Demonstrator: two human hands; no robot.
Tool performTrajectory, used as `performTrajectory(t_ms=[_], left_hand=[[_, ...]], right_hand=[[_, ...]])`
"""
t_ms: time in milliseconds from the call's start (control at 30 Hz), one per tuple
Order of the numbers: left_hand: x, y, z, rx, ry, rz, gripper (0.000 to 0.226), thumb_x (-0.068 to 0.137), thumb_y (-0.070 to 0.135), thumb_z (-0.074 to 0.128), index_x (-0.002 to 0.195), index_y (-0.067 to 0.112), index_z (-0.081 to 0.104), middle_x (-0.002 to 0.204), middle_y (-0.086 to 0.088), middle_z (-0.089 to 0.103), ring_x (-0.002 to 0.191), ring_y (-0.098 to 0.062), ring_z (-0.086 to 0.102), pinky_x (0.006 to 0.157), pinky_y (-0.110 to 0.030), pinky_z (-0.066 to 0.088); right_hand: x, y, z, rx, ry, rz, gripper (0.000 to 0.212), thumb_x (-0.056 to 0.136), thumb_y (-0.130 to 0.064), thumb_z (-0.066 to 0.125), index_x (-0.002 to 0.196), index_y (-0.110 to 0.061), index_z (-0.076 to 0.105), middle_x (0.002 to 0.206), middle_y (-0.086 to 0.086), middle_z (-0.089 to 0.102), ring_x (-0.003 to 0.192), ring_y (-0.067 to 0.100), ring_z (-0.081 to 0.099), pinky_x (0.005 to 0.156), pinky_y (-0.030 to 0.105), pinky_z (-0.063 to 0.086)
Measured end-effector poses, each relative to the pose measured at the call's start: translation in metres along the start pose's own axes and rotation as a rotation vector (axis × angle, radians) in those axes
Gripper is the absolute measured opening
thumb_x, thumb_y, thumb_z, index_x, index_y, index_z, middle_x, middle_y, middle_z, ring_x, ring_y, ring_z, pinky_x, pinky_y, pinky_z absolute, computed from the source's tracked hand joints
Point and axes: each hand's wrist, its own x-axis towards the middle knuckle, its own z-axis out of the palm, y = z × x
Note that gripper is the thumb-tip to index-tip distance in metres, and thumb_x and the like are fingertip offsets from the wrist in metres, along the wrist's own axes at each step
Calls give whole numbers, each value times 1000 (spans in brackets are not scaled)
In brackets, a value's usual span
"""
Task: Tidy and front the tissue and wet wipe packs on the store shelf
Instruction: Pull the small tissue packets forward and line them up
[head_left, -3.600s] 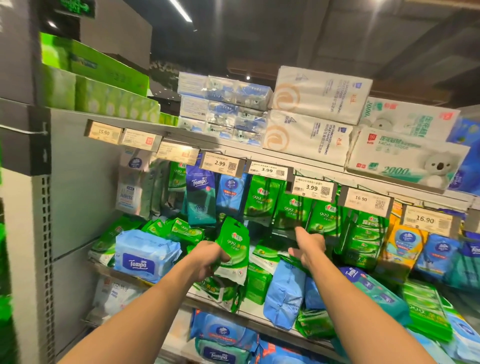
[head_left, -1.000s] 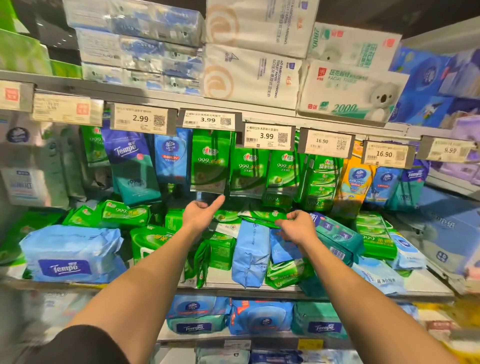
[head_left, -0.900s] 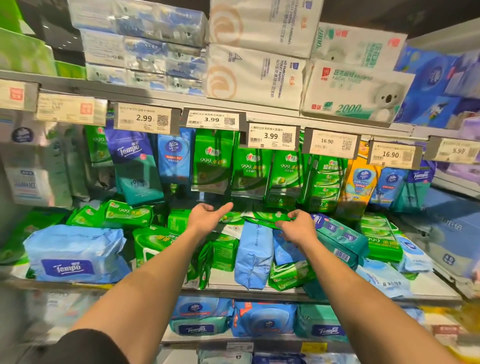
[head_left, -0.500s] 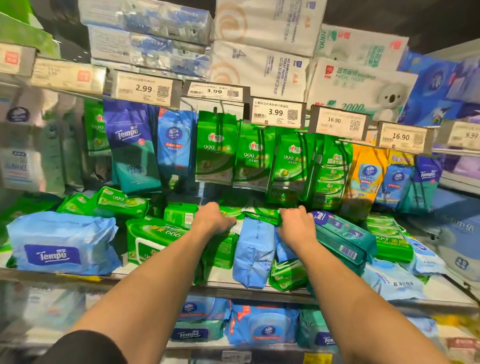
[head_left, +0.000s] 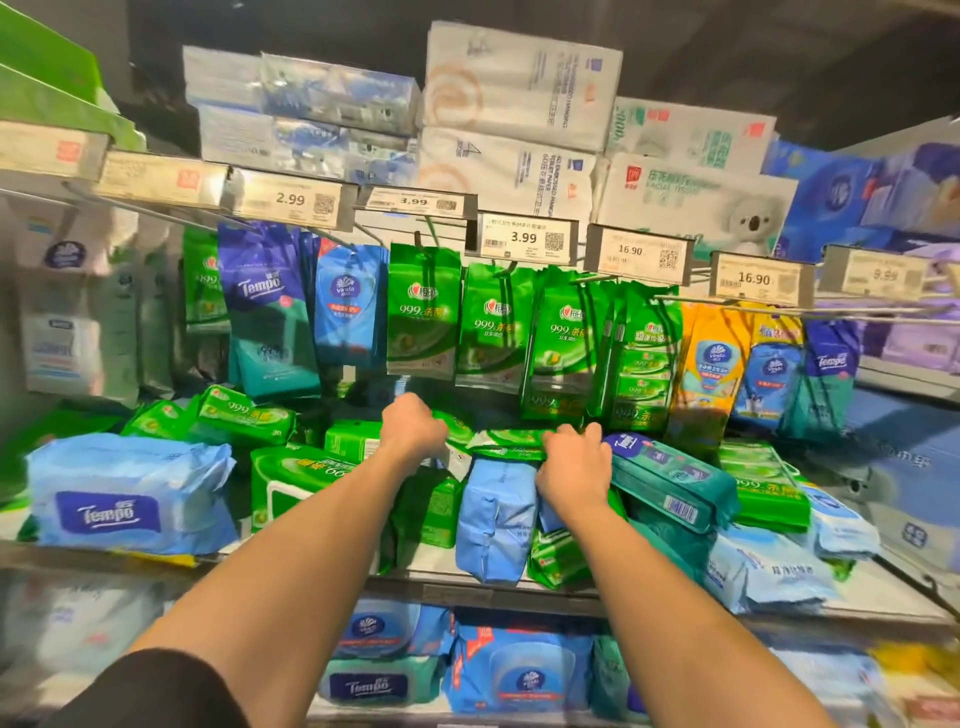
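On the middle shelf (head_left: 498, 590), mid-stock: loose green wipe packs (head_left: 511, 441) are heaped flat behind an upright blue tissue pack (head_left: 493, 519), so faces are hidden from the aisle. Left hand (head_left: 413, 428) is curled down onto the heap; whether a pack is gripped cannot be told. Right hand (head_left: 574, 467) is curled over the green pack's edge, seemingly for pulling it forward. Teal pack (head_left: 670, 483) lies tilted beside it. Hanging green sachets (head_left: 423, 312) are kept ordered on pegs under price tags (head_left: 522, 239)
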Motion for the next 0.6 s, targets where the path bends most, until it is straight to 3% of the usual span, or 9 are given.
performTrajectory(t_ms=[133, 233, 333, 400, 467, 533, 600], left_hand=[[-8, 13, -8, -194, 100, 21, 15, 79, 5, 58, 92, 11, 63, 105, -11, 66, 99, -29, 61, 86, -32, 49], [-14, 18, -13, -262, 130, 2, 17, 80, 4, 57, 95, 10, 61, 105, -12, 64, 95, -27, 58, 84, -31, 47], [-23, 21, -16, -287, 121, -37, 18, 79, 3, 58, 96, 7, 63, 105, -13, 65, 99, -30, 59, 89, -32, 47], [-32, 18, -12, -333, 95, -70, 17, 75, 2, 59, 91, 9, 63, 102, -14, 67, 100, -32, 61, 89, -34, 49], [-38, 12, -6, -407, 68, -117, 20, 65, 5, 62, 84, 12, 60, 97, -16, 68, 96, -35, 65, 83, -36, 52], [-39, 6, -2, -502, 59, -170, 31, 55, 9, 63, 86, 15, 58, 93, -19, 67, 88, -35, 67, 82, -43, 56], [-43, 8, -7, -606, 19, -213, 40, 66, 2, 69, 105, 7, 58, 86, -17, 64, 75, -28, 63, 81, -45, 56]], right_hand=[[-7, 6, -15, 290, -26, 149, 49, 93, -11, 52, 131, -42, 59, 149, 3, 33, 120, 36, 41, 99, 43, 39], [-12, 7, -23, 508, -56, 224, 49, 94, -6, 50, 132, -35, 60, 149, 10, 25, 117, 39, 51, 101, 45, 39], [-19, 4, -29, 775, -117, 266, 38, 87, -3, 50, 119, -17, 65, 136, 18, 38, 102, 39, 59, 89, 40, 49], [-24, -1, -35, 931, -114, 353, 20, 81, -16, 58, 98, -19, 68, 124, 18, 55, 95, 34, 63, 80, 37, 51], [-28, -2, -43, 1030, -97, 425, 14, 80, -27, 66, 91, -19, 69, 125, 16, 57, 117, 31, 56, 95, 34, 45], [-31, -2, -50, 1088, -77, 462, 24, 80, -30, 73, 101, -18, 72, 138, 15, 44, 134, 28, 41, 105, 31, 35], [-30, -4, -53, 1128, -38, 496, 28, 70, -39, 78, 95, -28, 73, 138, 14, 47, 130, 28, 46, 108, 32, 38]])
